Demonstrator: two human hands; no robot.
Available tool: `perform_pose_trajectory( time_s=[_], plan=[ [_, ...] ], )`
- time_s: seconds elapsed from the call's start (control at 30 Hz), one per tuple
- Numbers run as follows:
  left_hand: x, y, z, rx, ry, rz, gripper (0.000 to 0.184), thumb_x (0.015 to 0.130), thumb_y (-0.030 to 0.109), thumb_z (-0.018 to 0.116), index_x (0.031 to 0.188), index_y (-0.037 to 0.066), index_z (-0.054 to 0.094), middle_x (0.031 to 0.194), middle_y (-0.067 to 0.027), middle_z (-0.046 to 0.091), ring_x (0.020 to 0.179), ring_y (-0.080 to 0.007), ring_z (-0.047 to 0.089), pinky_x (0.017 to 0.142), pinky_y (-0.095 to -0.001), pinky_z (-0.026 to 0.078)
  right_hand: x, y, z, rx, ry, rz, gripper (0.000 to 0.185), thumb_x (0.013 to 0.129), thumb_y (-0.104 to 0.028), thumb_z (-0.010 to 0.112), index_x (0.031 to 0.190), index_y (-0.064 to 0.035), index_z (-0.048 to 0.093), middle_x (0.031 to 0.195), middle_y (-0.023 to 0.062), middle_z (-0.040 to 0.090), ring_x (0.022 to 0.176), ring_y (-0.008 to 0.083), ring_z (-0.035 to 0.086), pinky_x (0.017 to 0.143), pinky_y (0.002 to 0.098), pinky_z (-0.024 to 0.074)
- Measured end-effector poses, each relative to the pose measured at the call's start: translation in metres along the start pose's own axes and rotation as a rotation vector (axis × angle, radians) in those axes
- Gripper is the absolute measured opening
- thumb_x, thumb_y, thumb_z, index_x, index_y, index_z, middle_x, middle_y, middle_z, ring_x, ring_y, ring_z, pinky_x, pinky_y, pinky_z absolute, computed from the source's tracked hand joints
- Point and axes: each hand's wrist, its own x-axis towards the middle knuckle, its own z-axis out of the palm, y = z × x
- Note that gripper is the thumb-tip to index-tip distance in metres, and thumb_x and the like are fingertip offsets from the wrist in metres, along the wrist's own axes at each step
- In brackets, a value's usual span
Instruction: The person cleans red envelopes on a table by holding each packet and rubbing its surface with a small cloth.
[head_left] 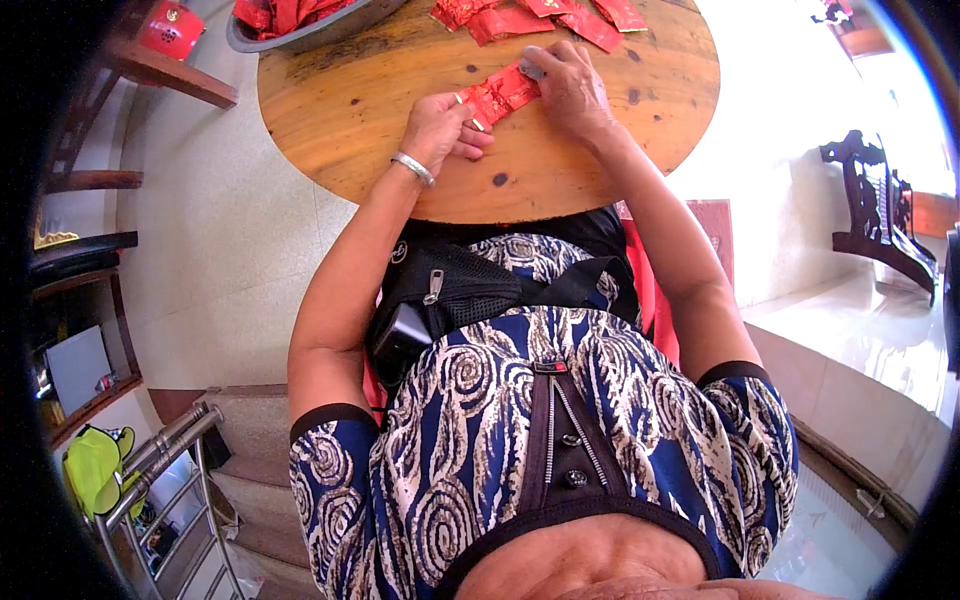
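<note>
Packet (505, 93) held between left fingers (473, 151) and right fingers (568, 62).

Red pkt (503, 94) (blu/wht swirl top (490, 410))

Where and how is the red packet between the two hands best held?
Probably by its two opposite ends, left hand from the left, right hand from the right: the red packet is longish and slants between them, its crinkled middle uncovered.

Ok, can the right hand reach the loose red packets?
Probably yes: the loose red packets lie just beyond the right hand, nothing between, though it's occupied at another packet.
</note>
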Motion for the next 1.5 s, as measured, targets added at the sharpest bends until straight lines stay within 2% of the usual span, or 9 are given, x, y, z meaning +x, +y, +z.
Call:
perform_pose_trajectory(
  time_s=[0.2, 0.3, 0.37, 0.4, 0.53, 0.9, 1.23, 1.37, 1.5],
  plan=[
    [0.000, 0.002, 0.000, -0.018, 0.011, -0.038, 0.022, 0.095, 0.017, 0.051, 0.106, 0.000, 0.060, 0.086, -0.0115, 0.067, 0.066, -0.0177, 0.069, 0.051, -0.0281, 0.058, -0.004, -0.008, -0.010, 0.266, 0.037, 0.146, 0.035, 0.079, -0.004, 0.058, 0.113, -0.0125, 0.062, 0.101, 0.0150, 0.059, 0.099, 0.0368, 0.057, 0.084, 0.0445, 0.0489],
    [0.001, 0.000, -0.001, -0.010, -0.005, -0.037, 0.022, 0.096, 0.018, 0.049, 0.106, 0.001, 0.060, 0.086, -0.0108, 0.067, 0.067, -0.0178, 0.069, 0.052, -0.0278, 0.058, -0.007, -0.035, -0.014, 0.391, 0.014, 0.043, 0.036, 0.080, -0.004, 0.059, 0.115, -0.0098, 0.060, 0.101, 0.0159, 0.058, 0.095, 0.0377, 0.058, 0.083, 0.0436, 0.0497],
    [0.000, 0.001, -0.001, -0.027, -0.025, -0.012, 0.021, 0.098, 0.018, 0.048, 0.105, 0.003, 0.060, 0.086, -0.0100, 0.067, 0.067, -0.0178, 0.069, 0.052, -0.0274, 0.058, -0.010, -0.047, -0.010, 0.419, -0.070, -0.174, 0.037, 0.079, -0.003, 0.059, 0.116, -0.0088, 0.060, 0.100, 0.0163, 0.058, 0.095, 0.0366, 0.059, 0.082, 0.0421, 0.0503],
    [-0.002, 0.002, 0.000, -0.026, -0.024, -0.011, 0.021, 0.098, 0.018, 0.048, 0.105, 0.003, 0.060, 0.086, -0.0100, 0.067, 0.067, -0.0178, 0.069, 0.052, -0.0274, 0.058, -0.011, -0.053, -0.005, 0.419, -0.034, -0.237, 0.038, 0.078, -0.002, 0.059, 0.115, -0.0095, 0.061, 0.100, 0.0164, 0.058, 0.094, 0.0355, 0.058, 0.082, 0.0418, 0.0504],
    [-0.004, 0.004, 0.001, -0.017, -0.013, -0.005, 0.022, 0.098, 0.020, 0.048, 0.107, 0.004, 0.060, 0.087, -0.0093, 0.067, 0.067, -0.0173, 0.068, 0.053, -0.0275, 0.058, -0.011, -0.054, -0.002, 0.325, 0.001, -0.278, 0.036, 0.078, -0.003, 0.059, 0.113, -0.0107, 0.062, 0.099, 0.0159, 0.058, 0.092, 0.0347, 0.058, 0.081, 0.0411, 0.0507],
    [-0.001, 0.003, 0.002, -0.015, -0.008, -0.009, 0.022, 0.097, 0.018, 0.049, 0.106, 0.000, 0.059, 0.086, -0.0093, 0.065, 0.067, -0.0172, 0.068, 0.051, -0.0264, 0.058, -0.006, -0.031, 0.008, 0.211, 0.025, -0.106, 0.027, 0.079, -0.006, 0.059, 0.103, -0.0142, 0.066, 0.090, 0.0124, 0.057, 0.090, 0.0327, 0.058, 0.079, 0.0422, 0.0512],
    [-0.001, 0.003, 0.001, -0.013, 0.004, -0.018, 0.021, 0.096, 0.017, 0.051, 0.102, -0.001, 0.059, 0.085, -0.0103, 0.065, 0.066, -0.0174, 0.068, 0.050, -0.0277, 0.058, -0.002, -0.012, 0.008, 0.041, 0.011, -0.080, 0.025, 0.079, -0.008, 0.061, 0.102, -0.0162, 0.067, 0.095, 0.0119, 0.057, 0.094, 0.0324, 0.057, 0.080, 0.0423, 0.0504],
    [0.000, 0.002, 0.000, -0.018, -0.004, -0.003, 0.020, 0.096, 0.017, 0.051, 0.099, -0.001, 0.059, 0.084, -0.0107, 0.066, 0.065, -0.0171, 0.068, 0.050, -0.0281, 0.058, 0.000, 0.000, -0.004, 0.052, 0.014, 0.051, 0.027, 0.079, -0.009, 0.060, 0.104, -0.0161, 0.067, 0.098, 0.0131, 0.058, 0.098, 0.0332, 0.056, 0.083, 0.0435, 0.0494],
    [-0.001, 0.002, 0.001, -0.017, -0.001, -0.002, 0.020, 0.096, 0.017, 0.050, 0.099, -0.001, 0.059, 0.084, -0.0110, 0.067, 0.065, -0.0166, 0.068, 0.050, -0.0277, 0.058, 0.000, 0.009, -0.007, 0.162, 0.051, 0.205, 0.032, 0.077, -0.010, 0.059, 0.109, -0.0111, 0.065, 0.101, 0.0166, 0.060, 0.100, 0.0361, 0.058, 0.084, 0.0444, 0.0490]
  ],
)
